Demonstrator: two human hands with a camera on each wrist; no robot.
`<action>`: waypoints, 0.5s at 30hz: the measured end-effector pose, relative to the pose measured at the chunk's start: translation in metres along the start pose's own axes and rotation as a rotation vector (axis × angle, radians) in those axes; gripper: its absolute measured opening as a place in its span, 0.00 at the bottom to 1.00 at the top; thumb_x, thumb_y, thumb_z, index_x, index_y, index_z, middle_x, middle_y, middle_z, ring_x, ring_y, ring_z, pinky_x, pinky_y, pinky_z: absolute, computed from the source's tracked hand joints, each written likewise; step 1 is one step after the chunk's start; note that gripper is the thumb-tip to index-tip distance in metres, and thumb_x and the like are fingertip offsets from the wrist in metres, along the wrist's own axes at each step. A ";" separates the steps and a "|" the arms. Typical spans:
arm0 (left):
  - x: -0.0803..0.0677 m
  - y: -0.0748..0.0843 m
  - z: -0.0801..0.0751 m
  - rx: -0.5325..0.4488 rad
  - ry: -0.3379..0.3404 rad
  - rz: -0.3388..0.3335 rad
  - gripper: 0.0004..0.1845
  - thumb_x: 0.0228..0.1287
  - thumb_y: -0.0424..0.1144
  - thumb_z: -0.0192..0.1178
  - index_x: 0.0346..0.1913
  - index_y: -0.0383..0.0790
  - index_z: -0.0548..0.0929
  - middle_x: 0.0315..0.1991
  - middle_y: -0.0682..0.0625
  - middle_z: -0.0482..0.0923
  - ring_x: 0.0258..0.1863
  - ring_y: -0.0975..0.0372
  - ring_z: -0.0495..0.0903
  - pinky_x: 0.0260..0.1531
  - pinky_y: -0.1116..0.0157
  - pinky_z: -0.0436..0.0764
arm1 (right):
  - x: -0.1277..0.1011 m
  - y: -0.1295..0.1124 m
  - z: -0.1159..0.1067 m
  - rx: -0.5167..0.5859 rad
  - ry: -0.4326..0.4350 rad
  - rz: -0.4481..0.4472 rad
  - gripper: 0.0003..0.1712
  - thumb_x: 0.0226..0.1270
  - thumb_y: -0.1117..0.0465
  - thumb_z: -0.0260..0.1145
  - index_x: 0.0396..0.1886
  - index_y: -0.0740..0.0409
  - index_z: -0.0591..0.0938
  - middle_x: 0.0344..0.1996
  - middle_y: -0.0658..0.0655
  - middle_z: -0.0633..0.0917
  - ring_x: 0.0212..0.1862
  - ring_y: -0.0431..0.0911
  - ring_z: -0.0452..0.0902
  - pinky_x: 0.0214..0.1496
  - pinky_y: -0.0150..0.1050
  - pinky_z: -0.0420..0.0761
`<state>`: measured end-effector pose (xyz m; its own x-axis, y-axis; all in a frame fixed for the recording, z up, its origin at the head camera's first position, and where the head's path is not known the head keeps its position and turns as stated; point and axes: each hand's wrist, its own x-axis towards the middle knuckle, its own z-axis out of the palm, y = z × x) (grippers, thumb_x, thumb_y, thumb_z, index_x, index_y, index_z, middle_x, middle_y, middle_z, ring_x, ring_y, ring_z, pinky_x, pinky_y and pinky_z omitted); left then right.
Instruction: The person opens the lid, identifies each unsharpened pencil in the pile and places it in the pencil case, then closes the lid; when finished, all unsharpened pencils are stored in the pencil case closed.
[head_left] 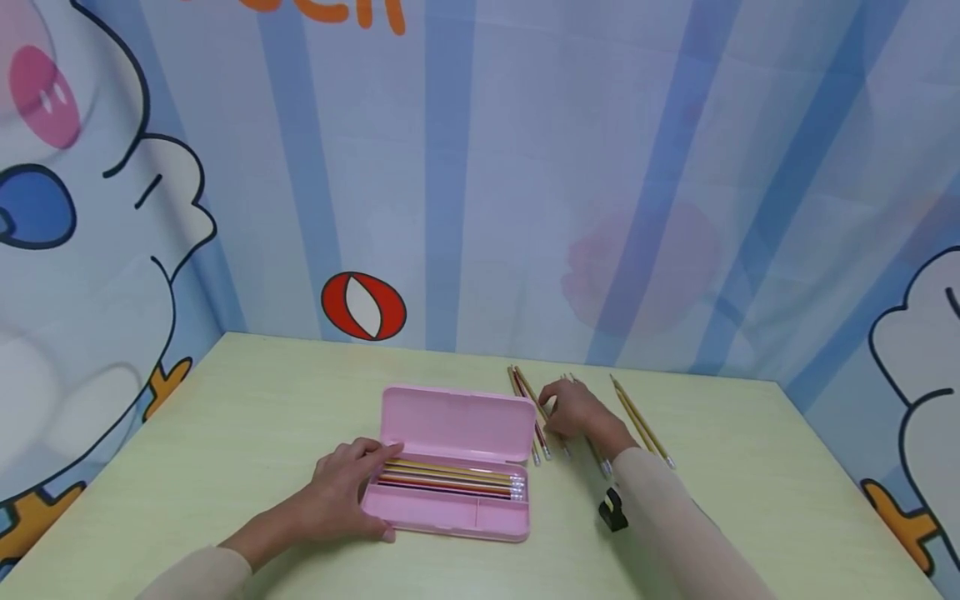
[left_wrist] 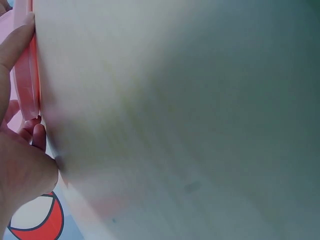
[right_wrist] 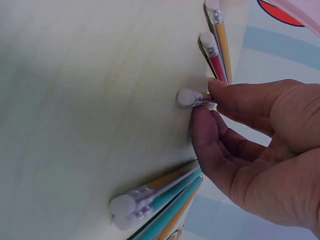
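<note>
A pink pencil case lies on the table with its lid raised at the back. Several pencils lie side by side in its long rear compartment, white erasers to the right. My left hand holds the case's left end, thumb at the front corner and fingers at the back; the left wrist view shows that hand at the case's edge. To the right of the lid, my right hand pinches a pencil between thumb and index finger, just behind its eraser end.
Loose pencils lie on both sides of the right hand: a red and a yellow one together, and a teal pencil beside yellow ones. Two yellow pencils lie farther right. A small black object stands near the right sleeve. A printed curtain hangs behind.
</note>
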<state>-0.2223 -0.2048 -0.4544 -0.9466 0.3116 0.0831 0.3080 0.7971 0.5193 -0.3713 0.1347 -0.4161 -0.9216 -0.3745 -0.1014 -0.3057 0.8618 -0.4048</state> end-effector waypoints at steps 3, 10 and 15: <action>0.001 0.001 0.000 -0.003 -0.004 -0.017 0.57 0.34 0.59 0.82 0.73 0.52 0.69 0.61 0.49 0.70 0.55 0.56 0.67 0.59 0.44 0.63 | 0.000 0.000 -0.003 -0.007 -0.019 0.023 0.24 0.50 0.71 0.73 0.51 0.61 0.85 0.51 0.66 0.85 0.36 0.48 0.80 0.41 0.41 0.79; 0.000 0.002 -0.001 -0.003 -0.002 -0.002 0.56 0.34 0.59 0.82 0.73 0.51 0.70 0.61 0.48 0.70 0.55 0.56 0.67 0.59 0.45 0.63 | 0.005 0.000 -0.007 0.043 -0.064 0.109 0.28 0.48 0.76 0.63 0.54 0.61 0.83 0.53 0.69 0.81 0.18 0.43 0.75 0.22 0.35 0.76; -0.002 0.001 -0.002 0.000 -0.004 0.003 0.57 0.34 0.59 0.82 0.73 0.52 0.69 0.62 0.47 0.70 0.55 0.56 0.67 0.59 0.44 0.63 | 0.007 -0.005 -0.006 0.016 -0.063 0.110 0.29 0.50 0.78 0.58 0.55 0.63 0.82 0.52 0.71 0.82 0.15 0.42 0.71 0.17 0.33 0.71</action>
<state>-0.2206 -0.2051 -0.4522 -0.9452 0.3161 0.0815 0.3109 0.7960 0.5194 -0.3777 0.1299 -0.4091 -0.9323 -0.2993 -0.2031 -0.1991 0.8934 -0.4028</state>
